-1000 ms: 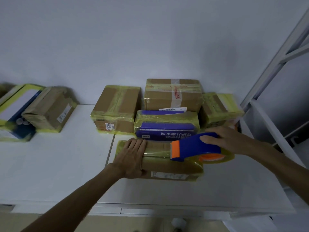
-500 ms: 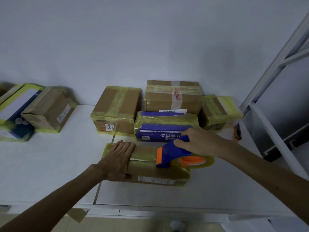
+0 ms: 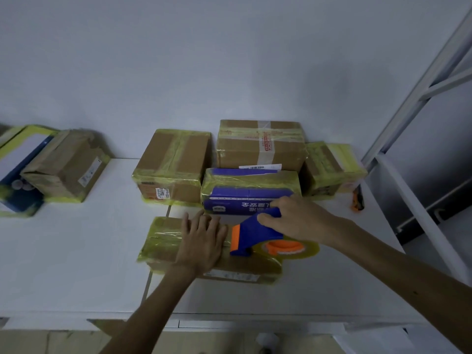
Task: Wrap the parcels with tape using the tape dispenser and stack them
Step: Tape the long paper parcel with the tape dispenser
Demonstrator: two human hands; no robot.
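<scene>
A flat brown parcel (image 3: 166,241), partly wrapped in yellowish tape, lies on the white table (image 3: 76,264) in front of me. My left hand (image 3: 201,241) presses flat on its top, fingers spread. My right hand (image 3: 298,218) grips the handle of the blue and orange tape dispenser (image 3: 252,236), which rests on the parcel's top right of my left hand. Its roll of clear yellowish tape (image 3: 304,250) hangs over the parcel's right end.
Taped parcels stand behind: a brown box (image 3: 173,164), a taller brown box (image 3: 260,144), a blue pack (image 3: 250,190), a small box (image 3: 332,169). Two more parcels (image 3: 58,167) lie far left. An orange cutter (image 3: 356,200) lies near the white metal frame (image 3: 413,98) at right.
The dispenser has slid leftward along the parcel top toward my left hand. My left hand stays pressed on the parcel, which has shifted a little to the left on the table.
</scene>
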